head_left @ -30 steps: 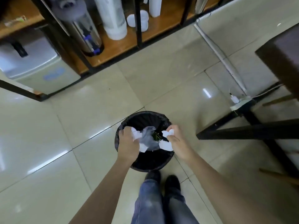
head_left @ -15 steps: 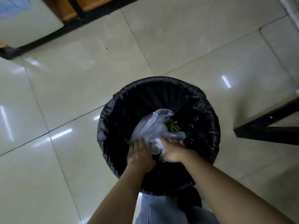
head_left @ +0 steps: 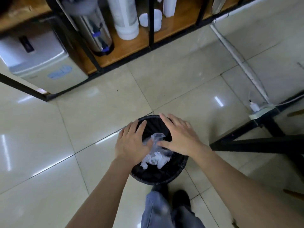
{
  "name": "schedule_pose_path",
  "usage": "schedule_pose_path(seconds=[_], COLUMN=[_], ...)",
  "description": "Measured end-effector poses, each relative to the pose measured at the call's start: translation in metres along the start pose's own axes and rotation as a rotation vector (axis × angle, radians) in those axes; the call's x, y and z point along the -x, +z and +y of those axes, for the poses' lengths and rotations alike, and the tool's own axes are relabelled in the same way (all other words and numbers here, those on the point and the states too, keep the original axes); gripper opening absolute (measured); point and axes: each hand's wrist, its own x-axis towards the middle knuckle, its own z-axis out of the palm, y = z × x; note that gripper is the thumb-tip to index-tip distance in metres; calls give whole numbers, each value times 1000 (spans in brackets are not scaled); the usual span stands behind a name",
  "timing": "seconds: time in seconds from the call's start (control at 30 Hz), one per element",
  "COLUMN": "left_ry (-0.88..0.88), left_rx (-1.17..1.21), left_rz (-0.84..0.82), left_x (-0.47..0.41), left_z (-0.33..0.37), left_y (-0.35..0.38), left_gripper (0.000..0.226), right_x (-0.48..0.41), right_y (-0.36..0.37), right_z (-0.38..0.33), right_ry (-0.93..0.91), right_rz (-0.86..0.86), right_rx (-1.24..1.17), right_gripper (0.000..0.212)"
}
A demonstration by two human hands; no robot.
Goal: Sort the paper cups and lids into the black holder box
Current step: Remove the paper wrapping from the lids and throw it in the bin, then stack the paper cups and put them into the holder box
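A round black-lined waste bin (head_left: 158,176) stands on the tiled floor in front of my feet. Crumpled clear plastic and white paper scraps (head_left: 154,155) lie inside it. My left hand (head_left: 130,143) hovers flat over the bin's left side, fingers spread, holding nothing. My right hand (head_left: 181,137) hovers over the right side, fingers spread, also holding nothing. Wrapped stacks of white cups (head_left: 125,17) and white lids (head_left: 150,19) stand on a low wooden shelf at the top. The black holder box is not in view.
A wooden shelf unit with black metal frame (head_left: 151,30) runs along the top, holding a steel urn (head_left: 97,35). A small grey appliance (head_left: 37,60) sits at top left. Black table legs (head_left: 256,143) and a cable cover (head_left: 236,56) lie on the right.
Both hands let go of the plastic and paper, which now lie in the bin. The hands rose with fingers spread, and my view pulled back up from the bin.
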Motion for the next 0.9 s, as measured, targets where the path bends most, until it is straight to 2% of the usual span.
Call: schedule_pose_path(seconds=[0.13,0.23,0.43,0.63,0.9], left_ry=[89,166,331,482,745], left_rx=[34,82,101,60,75], left_rz=[145,236,344,429,405], left_x=[26,44,68,82,101], left_z=[33,57,108,165,272], left_y=[-100,-167,-270,-323,-339], left_gripper=[69,77,86,80,79], right_x=[46,83,145,205,294], right_y=[-101,-168,-262,-320,-351], right_z=[-36,-58,-76,-69,-25], right_ry=[-22,-21,23,84,272], right_rz=[152,269,492,686,853], right_rx=[22,3,21,48,22], right_gripper=[93,93,97,98,94])
